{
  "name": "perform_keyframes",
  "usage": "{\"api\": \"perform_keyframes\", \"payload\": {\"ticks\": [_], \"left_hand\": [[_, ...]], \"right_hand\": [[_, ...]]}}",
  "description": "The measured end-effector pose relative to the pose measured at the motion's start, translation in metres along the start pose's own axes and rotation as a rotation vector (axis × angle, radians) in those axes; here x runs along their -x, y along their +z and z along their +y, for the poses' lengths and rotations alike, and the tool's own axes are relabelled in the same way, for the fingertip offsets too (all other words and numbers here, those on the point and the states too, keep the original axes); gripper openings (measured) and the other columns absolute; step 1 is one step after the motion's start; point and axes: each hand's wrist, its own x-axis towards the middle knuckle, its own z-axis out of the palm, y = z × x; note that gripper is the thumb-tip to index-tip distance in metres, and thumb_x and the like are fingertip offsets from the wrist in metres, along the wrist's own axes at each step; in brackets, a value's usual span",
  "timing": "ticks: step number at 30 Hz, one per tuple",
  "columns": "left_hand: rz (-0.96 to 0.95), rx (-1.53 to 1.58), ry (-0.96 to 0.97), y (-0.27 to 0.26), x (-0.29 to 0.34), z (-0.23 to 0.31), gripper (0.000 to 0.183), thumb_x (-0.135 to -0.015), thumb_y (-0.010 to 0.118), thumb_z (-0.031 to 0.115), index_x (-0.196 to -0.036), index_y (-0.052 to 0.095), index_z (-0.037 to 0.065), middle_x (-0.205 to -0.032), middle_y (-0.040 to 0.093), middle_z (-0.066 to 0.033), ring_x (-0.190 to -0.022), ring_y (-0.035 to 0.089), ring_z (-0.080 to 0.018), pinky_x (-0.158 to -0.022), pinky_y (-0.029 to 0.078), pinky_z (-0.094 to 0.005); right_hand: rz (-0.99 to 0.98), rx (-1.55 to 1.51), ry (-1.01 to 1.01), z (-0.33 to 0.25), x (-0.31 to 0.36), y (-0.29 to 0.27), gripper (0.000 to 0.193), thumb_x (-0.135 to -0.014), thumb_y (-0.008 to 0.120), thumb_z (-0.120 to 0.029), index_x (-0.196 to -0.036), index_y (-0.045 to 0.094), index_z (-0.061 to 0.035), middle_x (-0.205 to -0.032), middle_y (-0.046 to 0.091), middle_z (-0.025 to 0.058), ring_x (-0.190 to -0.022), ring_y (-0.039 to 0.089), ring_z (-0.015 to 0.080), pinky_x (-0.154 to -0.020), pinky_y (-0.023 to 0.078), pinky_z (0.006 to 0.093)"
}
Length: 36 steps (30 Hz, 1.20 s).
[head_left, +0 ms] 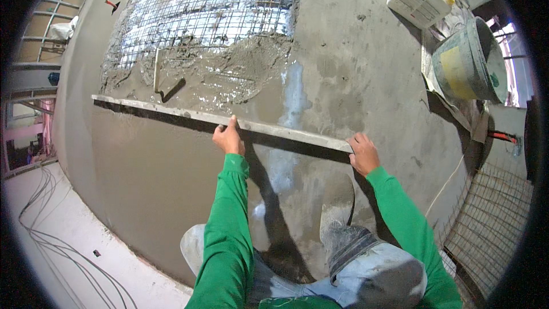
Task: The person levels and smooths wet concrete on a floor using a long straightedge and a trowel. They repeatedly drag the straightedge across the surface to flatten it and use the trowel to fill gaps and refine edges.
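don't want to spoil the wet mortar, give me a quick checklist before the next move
1. Left hand on long bar: ok, gripping near its middle.
2. Right hand on long bar: ok, at its right end.
3. White-handled tool well away from long bar: not ok, just beyond it.
4. Mesh covered by wet mortar: not ok, far side bare.
5. Long bar's underside touching evenly: cannot tell, hidden.
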Motion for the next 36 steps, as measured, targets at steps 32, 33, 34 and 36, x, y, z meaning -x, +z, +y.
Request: {"api": "perform_keyframes", "payload": {"ticks": [32,33,34,36], "left_hand": [[0.182,-0.423,-0.035,0.035,0.010,0.028,0.052,-0.069,0.090,0.030,-0.097,0.069,-0.009,-0.094,0.073,-0.0256,-0.086,0.071,-0.0356,-0.081,0.055,-0.0458],[0.205,-0.394,0.042,0.030,0.015,0.030,0.053,-0.070,0.090,0.030,-0.098,0.069,-0.009,-0.095,0.073,-0.0259,-0.087,0.071,-0.0361,-0.082,0.055,-0.0456],[0.205,-0.381,0.071,0.024,0.023,0.032,0.053,-0.070,0.090,0.031,-0.098,0.068,-0.009,-0.096,0.073,-0.0263,-0.087,0.071,-0.0365,-0.082,0.055,-0.0455],[0.188,-0.399,0.119,0.011,0.039,0.037,0.056,-0.072,0.090,0.034,-0.101,0.068,-0.009,-0.099,0.073,-0.0270,-0.092,0.070,-0.0384,-0.084,0.055,-0.0468]], "right_hand": [[0.126,0.038,-0.097,0.018,-0.002,0.002,0.053,-0.066,0.069,0.004,-0.119,0.067,0.0005,-0.108,0.056,0.0202,-0.108,0.054,0.0444,-0.095,0.048,0.0518],[0.133,0.032,-0.098,0.019,0.003,0.004,0.054,-0.065,0.069,0.004,-0.119,0.067,0.0006,-0.108,0.056,0.0201,-0.108,0.054,0.0443,-0.094,0.048,0.0518],[0.137,0.024,-0.093,0.019,0.008,0.006,0.055,-0.065,0.069,0.004,-0.120,0.067,0.0007,-0.108,0.055,0.0199,-0.107,0.055,0.0443,-0.094,0.048,0.0518],[0.133,0.007,-0.103,0.021,0.016,0.007,0.056,-0.064,0.070,0.003,-0.120,0.067,0.0007,-0.107,0.055,0.0197,-0.107,0.055,0.0442,-0.093,0.048,0.0519]]}}
